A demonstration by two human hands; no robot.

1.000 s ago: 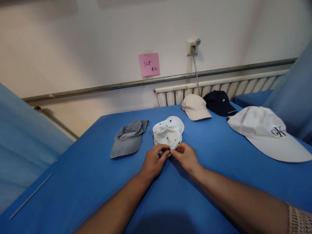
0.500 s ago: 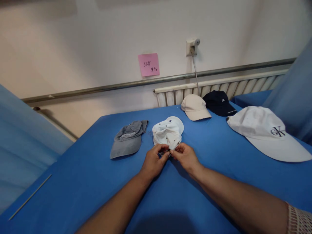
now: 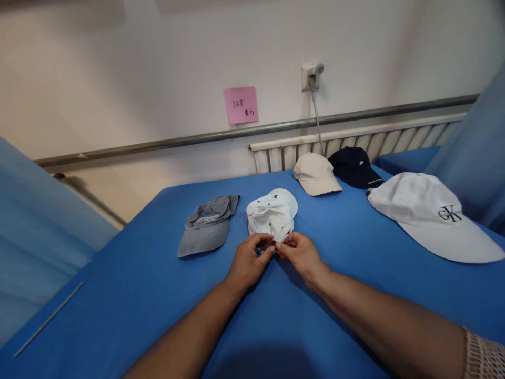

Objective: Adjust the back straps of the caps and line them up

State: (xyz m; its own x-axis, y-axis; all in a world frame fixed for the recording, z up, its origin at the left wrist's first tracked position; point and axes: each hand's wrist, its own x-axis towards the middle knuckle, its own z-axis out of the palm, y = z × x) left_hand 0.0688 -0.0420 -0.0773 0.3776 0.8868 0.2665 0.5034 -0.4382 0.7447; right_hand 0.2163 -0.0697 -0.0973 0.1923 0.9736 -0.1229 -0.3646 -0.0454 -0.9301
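Observation:
A small white baseball cap point(image 3: 272, 213) lies on the blue-covered table point(image 3: 158, 316), its brim pointing away from me and a dark mark near the brim. At its near edge, my left hand point(image 3: 252, 258) pinches the back strap between thumb and forefinger. My right hand point(image 3: 302, 255) pinches the same strap from the other side, the fingertips of both hands almost meeting. A small dark piece, perhaps the buckle, shows between them; the fingers hide most of it. Left of the hands rests a grey cap point(image 3: 207, 226).
Toward the back right sit a beige cap point(image 3: 315, 173) and a navy cap point(image 3: 353, 167). A larger white cap point(image 3: 422, 205) with black letters is at the right. A thin stick point(image 3: 49, 319) lies at the left edge. Behind are a radiator point(image 3: 276, 157) and a metal rail point(image 3: 197, 138).

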